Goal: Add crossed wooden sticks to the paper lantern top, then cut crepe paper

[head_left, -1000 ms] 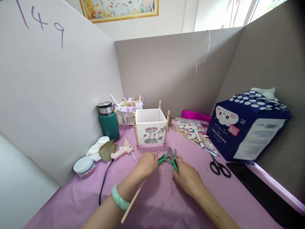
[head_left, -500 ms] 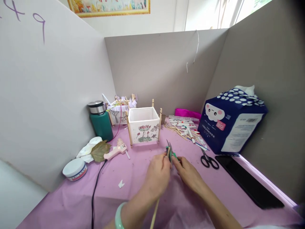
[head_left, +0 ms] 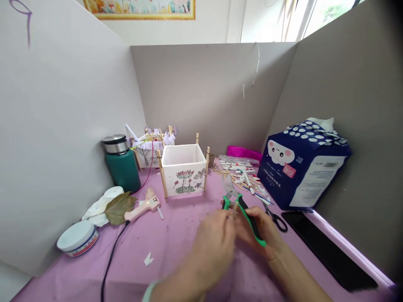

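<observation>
My right hand [head_left: 264, 230] is closed around one handle of green-and-black pruning shears [head_left: 252, 220]. The handles are spread, and the metal blades point away from me. Close beside it, my left hand [head_left: 214, 245] is blurred by motion, its fingers pinched. A thin wooden stick [head_left: 234, 207] shows its tip above those fingers, near the shears' spring; the rest is hidden. Beyond the hands stands a white square box [head_left: 185, 178] with a lotus drawing and wooden sticks at its corners.
A pink glue gun [head_left: 143, 209], a leaf [head_left: 120, 208], a round tub [head_left: 78, 239] and a green bottle [head_left: 122, 167] are at left. A second decorated box [head_left: 147, 155] sits behind. Scissors [head_left: 278, 221], a black phone-like slab [head_left: 330, 249] and a blue tissue pack [head_left: 302, 167] lie right.
The shears' handles have spread apart and now show more fully in my right hand. My left hand has shifted slightly right and lower, with the stick's tip. The view has shifted a little.
</observation>
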Demonstrator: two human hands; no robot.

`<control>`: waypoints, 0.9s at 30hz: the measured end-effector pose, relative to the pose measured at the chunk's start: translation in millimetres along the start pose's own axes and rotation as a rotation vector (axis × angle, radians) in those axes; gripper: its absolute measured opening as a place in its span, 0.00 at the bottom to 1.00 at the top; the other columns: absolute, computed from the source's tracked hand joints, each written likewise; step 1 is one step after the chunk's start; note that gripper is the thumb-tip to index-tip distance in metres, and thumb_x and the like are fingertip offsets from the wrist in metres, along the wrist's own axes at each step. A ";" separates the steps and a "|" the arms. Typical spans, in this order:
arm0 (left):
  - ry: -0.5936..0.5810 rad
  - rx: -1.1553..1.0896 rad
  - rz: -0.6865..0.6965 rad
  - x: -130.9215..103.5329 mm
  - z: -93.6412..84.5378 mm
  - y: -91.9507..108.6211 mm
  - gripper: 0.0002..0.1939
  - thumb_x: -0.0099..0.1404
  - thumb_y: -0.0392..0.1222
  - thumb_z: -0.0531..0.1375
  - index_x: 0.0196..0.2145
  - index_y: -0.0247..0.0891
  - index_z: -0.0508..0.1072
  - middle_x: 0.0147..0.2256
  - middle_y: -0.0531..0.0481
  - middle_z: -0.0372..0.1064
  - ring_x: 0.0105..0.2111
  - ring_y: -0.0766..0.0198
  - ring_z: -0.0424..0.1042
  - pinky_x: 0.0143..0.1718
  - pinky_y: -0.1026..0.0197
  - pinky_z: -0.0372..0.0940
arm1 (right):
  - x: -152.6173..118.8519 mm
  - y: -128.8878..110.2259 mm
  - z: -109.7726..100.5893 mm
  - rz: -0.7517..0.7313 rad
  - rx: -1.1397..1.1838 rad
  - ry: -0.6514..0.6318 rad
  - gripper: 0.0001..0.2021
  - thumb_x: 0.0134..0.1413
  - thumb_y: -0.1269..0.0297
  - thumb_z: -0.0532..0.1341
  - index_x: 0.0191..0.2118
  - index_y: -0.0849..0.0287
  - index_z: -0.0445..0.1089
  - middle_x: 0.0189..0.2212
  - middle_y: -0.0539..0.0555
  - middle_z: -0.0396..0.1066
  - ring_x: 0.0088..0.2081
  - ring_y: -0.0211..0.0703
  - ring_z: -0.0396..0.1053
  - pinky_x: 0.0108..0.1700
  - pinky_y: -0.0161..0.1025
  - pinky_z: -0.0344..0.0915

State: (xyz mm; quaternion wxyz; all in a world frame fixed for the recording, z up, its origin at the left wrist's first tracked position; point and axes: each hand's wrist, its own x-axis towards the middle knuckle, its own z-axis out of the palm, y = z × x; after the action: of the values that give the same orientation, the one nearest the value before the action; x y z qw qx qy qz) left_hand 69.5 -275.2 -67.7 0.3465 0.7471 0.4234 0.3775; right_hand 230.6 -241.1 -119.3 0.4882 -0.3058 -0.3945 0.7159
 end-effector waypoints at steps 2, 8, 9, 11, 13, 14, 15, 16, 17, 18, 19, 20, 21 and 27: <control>-0.042 -0.092 -0.145 9.8 -18.3 -11.3 0.17 0.69 0.45 0.43 0.29 0.39 0.66 0.23 0.49 0.71 0.25 0.62 0.71 0.29 0.60 0.65 | 5.6 -6.5 -1.3 0.076 0.105 -0.106 0.20 0.41 0.62 0.53 0.41 0.59 0.72 0.39 0.59 0.74 0.43 0.52 0.70 0.50 0.51 0.63; 0.024 0.160 -0.203 45.2 -51.9 -41.2 0.15 0.67 0.44 0.45 0.25 0.40 0.62 0.20 0.55 0.63 0.21 0.65 0.63 0.25 0.63 0.55 | 24.7 1.6 1.0 0.223 0.190 -0.143 0.18 0.44 0.66 0.54 0.43 0.60 0.71 0.33 0.56 0.71 0.35 0.45 0.69 0.42 0.45 0.66; 0.073 0.274 -0.190 48.7 -54.3 -43.9 0.14 0.66 0.42 0.45 0.24 0.40 0.62 0.20 0.54 0.63 0.24 0.63 0.64 0.27 0.63 0.54 | 26.8 4.1 0.9 0.224 0.172 -0.115 0.17 0.45 0.66 0.55 0.43 0.60 0.70 0.32 0.55 0.71 0.34 0.44 0.69 0.40 0.44 0.66; 0.135 0.411 -0.200 53.0 -57.6 -47.7 0.14 0.65 0.41 0.46 0.24 0.40 0.64 0.22 0.52 0.64 0.27 0.61 0.65 0.29 0.61 0.54 | 28.2 5.4 -0.1 0.192 0.086 -0.068 0.16 0.46 0.65 0.56 0.44 0.59 0.69 0.32 0.53 0.69 0.33 0.44 0.68 0.37 0.43 0.65; 0.138 0.392 -0.221 55.2 -60.1 -50.2 0.14 0.64 0.40 0.47 0.24 0.40 0.66 0.23 0.52 0.65 0.29 0.61 0.66 0.30 0.61 0.54 | 26.1 1.2 -1.2 0.124 -0.115 -0.031 0.16 0.48 0.64 0.57 0.45 0.58 0.68 0.33 0.53 0.69 0.34 0.45 0.68 0.37 0.43 0.65; 0.128 0.346 -0.225 55.9 -61.2 -51.1 0.15 0.64 0.40 0.47 0.24 0.40 0.68 0.23 0.52 0.66 0.29 0.61 0.66 0.30 0.62 0.54 | 24.3 -2.3 -1.4 0.084 -0.267 -0.010 0.16 0.49 0.63 0.58 0.45 0.58 0.67 0.34 0.53 0.69 0.36 0.45 0.67 0.38 0.43 0.64; 0.122 0.296 -0.225 56.6 -62.4 -52.1 0.15 0.64 0.40 0.47 0.24 0.39 0.69 0.23 0.53 0.66 0.29 0.62 0.66 0.30 0.62 0.55 | 22.4 -5.8 -1.1 0.042 -0.440 0.016 0.15 0.49 0.63 0.59 0.45 0.58 0.67 0.35 0.52 0.69 0.37 0.46 0.67 0.40 0.43 0.63; 0.121 0.251 -0.221 57.2 -63.5 -52.9 0.15 0.64 0.40 0.47 0.25 0.39 0.70 0.23 0.53 0.66 0.28 0.63 0.66 0.30 0.63 0.55 | 20.7 -8.8 -0.3 0.004 -0.613 0.041 0.14 0.50 0.63 0.59 0.45 0.58 0.67 0.36 0.52 0.69 0.39 0.46 0.67 0.42 0.44 0.62; 0.126 0.214 -0.211 57.7 -64.4 -53.8 0.16 0.64 0.40 0.47 0.25 0.39 0.70 0.23 0.53 0.65 0.28 0.63 0.66 0.30 0.63 0.56 | 19.5 -10.9 1.1 -0.030 -0.762 0.058 0.13 0.51 0.63 0.59 0.44 0.58 0.67 0.37 0.53 0.70 0.40 0.47 0.66 0.44 0.44 0.61; 0.135 0.186 -0.197 58.1 -65.2 -54.8 0.16 0.65 0.40 0.47 0.26 0.39 0.71 0.23 0.53 0.65 0.27 0.64 0.66 0.29 0.63 0.56 | 18.9 -11.8 2.8 -0.057 -0.874 0.063 0.13 0.52 0.64 0.58 0.44 0.58 0.67 0.38 0.53 0.70 0.42 0.47 0.66 0.45 0.44 0.61; 0.146 0.164 -0.181 58.2 -65.6 -55.8 0.16 0.65 0.40 0.47 0.27 0.39 0.72 0.23 0.53 0.65 0.27 0.64 0.65 0.29 0.64 0.56 | 18.8 -11.4 5.0 -0.078 -0.944 0.056 0.14 0.52 0.65 0.57 0.45 0.58 0.67 0.39 0.53 0.70 0.42 0.48 0.66 0.46 0.44 0.60; 0.158 0.150 -0.165 58.1 -65.8 -56.8 0.16 0.65 0.40 0.47 0.27 0.39 0.72 0.23 0.54 0.65 0.27 0.64 0.65 0.28 0.64 0.56 | 19.1 -10.1 7.3 -0.096 -0.981 0.043 0.15 0.52 0.66 0.56 0.47 0.58 0.66 0.41 0.54 0.70 0.44 0.48 0.66 0.48 0.45 0.60; 0.169 0.142 -0.150 57.8 -65.6 -57.8 0.16 0.65 0.41 0.48 0.28 0.39 0.72 0.22 0.54 0.65 0.26 0.65 0.65 0.28 0.64 0.56 | 19.8 -8.2 9.8 -0.112 -1.001 0.030 0.17 0.52 0.66 0.56 0.50 0.58 0.65 0.42 0.55 0.70 0.45 0.49 0.66 0.49 0.45 0.60; 0.198 0.184 -0.088 54.3 -60.5 -61.4 0.14 0.67 0.42 0.48 0.31 0.39 0.71 0.21 0.56 0.64 0.24 0.66 0.64 0.28 0.64 0.54 | 24.2 -0.5 22.2 -0.179 -1.092 0.018 0.26 0.49 0.70 0.57 0.57 0.56 0.62 0.52 0.57 0.66 0.51 0.51 0.64 0.55 0.46 0.57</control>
State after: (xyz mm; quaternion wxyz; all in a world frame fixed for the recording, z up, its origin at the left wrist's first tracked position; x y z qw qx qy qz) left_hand 14.2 -190.0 -75.7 0.2494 0.7156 0.5206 0.3933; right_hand 204.4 -224.2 -109.1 0.3209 -0.4860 -0.7287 0.3604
